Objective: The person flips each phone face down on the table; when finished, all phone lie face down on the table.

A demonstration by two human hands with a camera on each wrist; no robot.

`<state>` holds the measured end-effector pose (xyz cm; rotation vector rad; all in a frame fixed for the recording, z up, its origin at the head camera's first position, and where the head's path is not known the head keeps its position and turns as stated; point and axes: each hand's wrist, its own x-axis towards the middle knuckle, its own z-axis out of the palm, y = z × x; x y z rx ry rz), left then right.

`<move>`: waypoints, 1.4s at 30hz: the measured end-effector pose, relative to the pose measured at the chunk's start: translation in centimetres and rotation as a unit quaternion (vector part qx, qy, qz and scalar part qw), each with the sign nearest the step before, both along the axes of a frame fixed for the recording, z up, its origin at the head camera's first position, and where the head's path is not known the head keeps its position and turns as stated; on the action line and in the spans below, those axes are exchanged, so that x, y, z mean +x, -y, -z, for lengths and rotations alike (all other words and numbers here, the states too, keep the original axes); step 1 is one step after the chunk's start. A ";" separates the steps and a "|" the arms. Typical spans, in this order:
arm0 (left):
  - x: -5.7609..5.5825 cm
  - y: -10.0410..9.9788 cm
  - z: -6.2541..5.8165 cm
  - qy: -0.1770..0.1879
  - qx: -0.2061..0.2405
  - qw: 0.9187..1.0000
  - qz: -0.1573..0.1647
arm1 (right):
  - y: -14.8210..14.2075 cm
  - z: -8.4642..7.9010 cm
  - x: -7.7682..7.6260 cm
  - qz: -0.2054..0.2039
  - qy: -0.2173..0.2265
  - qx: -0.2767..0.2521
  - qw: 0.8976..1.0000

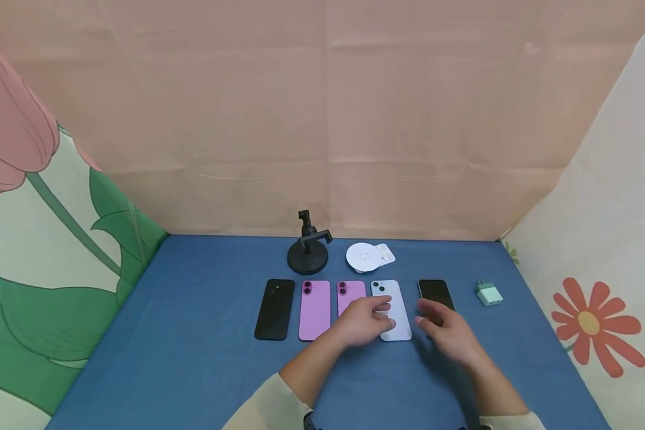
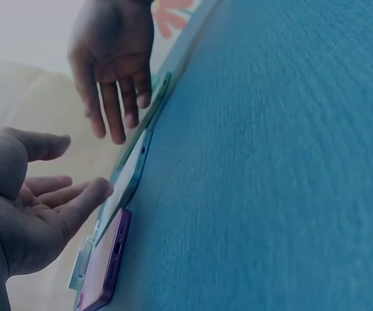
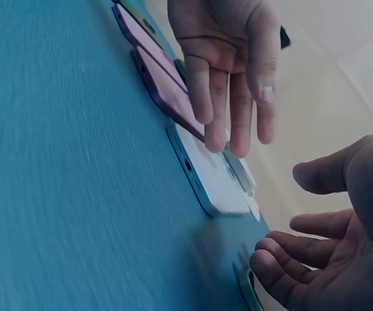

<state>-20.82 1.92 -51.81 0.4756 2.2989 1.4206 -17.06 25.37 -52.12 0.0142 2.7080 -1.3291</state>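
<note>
My left hand (image 1: 361, 322) hovers over a white smartphone (image 1: 403, 307), its fingers loosely extended and apart from the phone. Level with it, my right hand (image 1: 450, 335) hangs above the cloth, partly covering a dark smartphone (image 1: 435, 289). Both palms face each other in the left wrist view, with nothing between the fingers. Left of the white phone lies a pink-purple smartphone (image 1: 349, 290), its lower part hidden by my left hand. Beside that are another pink-purple smartphone (image 1: 315, 310) and a black smartphone (image 1: 275, 309). The phones lie flat in a row.
Behind the row stands a black phone stand (image 1: 307, 257) on a round base. Near it is a white round disc (image 1: 362, 257) with a white tag-like piece. A pale green plug charger (image 1: 488, 294) lies at the right. Blue cloth (image 1: 193, 334) covers the table, with patterned walls at both sides.
</note>
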 end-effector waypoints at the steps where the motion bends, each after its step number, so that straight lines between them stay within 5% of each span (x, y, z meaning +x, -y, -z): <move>1: 0.0 -0.2 0.1 0.001 0.006 1.000 0.001 | -0.2 0.0 0.0 0.003 0.000 0.001 1.000; 21: 0.3 -4.0 1.0 0.036 0.090 0.995 0.020 | -3.1 -0.3 -0.1 0.040 -0.003 0.027 0.999; 42: 0.2 -7.6 1.9 0.052 0.074 0.996 -0.006 | -5.2 0.0 -0.9 0.066 0.028 0.049 0.996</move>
